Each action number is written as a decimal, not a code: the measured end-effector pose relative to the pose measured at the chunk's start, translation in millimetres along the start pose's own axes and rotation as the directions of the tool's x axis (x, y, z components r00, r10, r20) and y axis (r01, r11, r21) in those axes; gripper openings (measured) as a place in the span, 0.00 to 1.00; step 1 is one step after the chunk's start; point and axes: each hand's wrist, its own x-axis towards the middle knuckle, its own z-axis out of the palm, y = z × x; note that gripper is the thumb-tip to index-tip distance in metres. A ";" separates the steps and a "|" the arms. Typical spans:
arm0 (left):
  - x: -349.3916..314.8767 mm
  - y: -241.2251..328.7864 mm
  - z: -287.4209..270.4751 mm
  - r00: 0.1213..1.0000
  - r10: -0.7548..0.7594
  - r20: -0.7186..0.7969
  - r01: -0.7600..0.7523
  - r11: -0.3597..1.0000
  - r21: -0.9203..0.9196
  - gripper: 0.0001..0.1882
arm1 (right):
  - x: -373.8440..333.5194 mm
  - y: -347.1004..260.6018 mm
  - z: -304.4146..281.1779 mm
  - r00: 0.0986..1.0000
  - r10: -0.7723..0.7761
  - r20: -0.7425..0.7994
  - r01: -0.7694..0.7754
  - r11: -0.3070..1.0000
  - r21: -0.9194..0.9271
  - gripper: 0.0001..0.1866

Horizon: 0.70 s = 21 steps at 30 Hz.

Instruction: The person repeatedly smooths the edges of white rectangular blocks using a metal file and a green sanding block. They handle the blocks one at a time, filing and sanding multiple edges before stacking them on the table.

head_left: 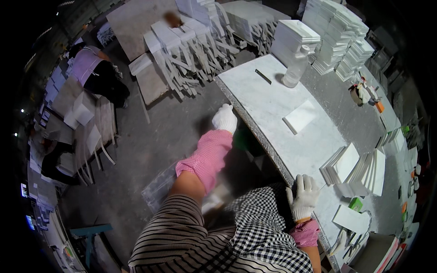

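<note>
My left hand (225, 119), in a white knit glove below a pink checked sleeve, reaches out beside the table's left edge. Its fingers are curled closed; whatever they may hold is hidden. My right hand (304, 196), gloved the same way, lies with fingers stretched out on the near edge of the white stone-topped table (273, 109). A single white tile (299, 117) lies flat near the middle of the tabletop. To the right of my right hand, several white tiles (343, 164) lean against each other in a fanned row.
A clear plastic bottle (296, 67) and a thin dark tool (263, 76) are toward the table's far end. Tall tile stacks (334, 34) stand behind. Long stone strips (189, 63) jut from a pile at far left. Another person (98, 73) bends over at the left.
</note>
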 end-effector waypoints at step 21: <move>0.5 -7.1 0.2 0.986 0.131 0.104 -0.106 0.969 -0.221 0.13 | -0.8 1.5 1.8 1.000 0.006 0.015 -0.007 0.998 0.055 0.31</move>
